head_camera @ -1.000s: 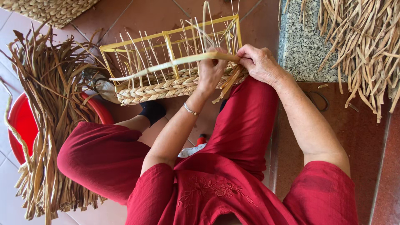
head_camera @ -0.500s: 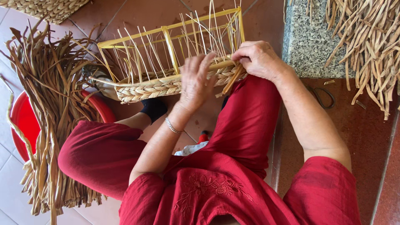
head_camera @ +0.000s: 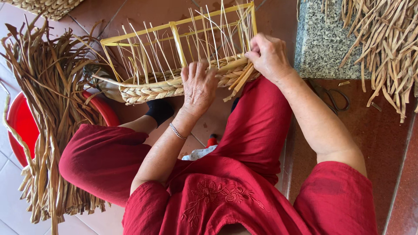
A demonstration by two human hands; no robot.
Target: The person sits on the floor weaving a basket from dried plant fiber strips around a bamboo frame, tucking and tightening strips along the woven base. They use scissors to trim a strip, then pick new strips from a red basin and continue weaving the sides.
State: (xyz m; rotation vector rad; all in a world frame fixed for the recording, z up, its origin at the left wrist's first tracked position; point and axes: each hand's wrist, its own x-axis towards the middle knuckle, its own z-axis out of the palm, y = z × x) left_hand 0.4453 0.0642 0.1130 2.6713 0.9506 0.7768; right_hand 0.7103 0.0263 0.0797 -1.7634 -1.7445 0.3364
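Left hand pressing woven basket, right hand pinching straw strands

Red short-sleeved blouse with tone-on-tone floral embroidery, matching red trousers, thin silver bracelet, black sock.

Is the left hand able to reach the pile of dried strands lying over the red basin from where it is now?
Probably yes. The left hand rests flat on the woven basket, holding nothing, and only open floor and the person's knee lie between it and the dried strands on the red basin.
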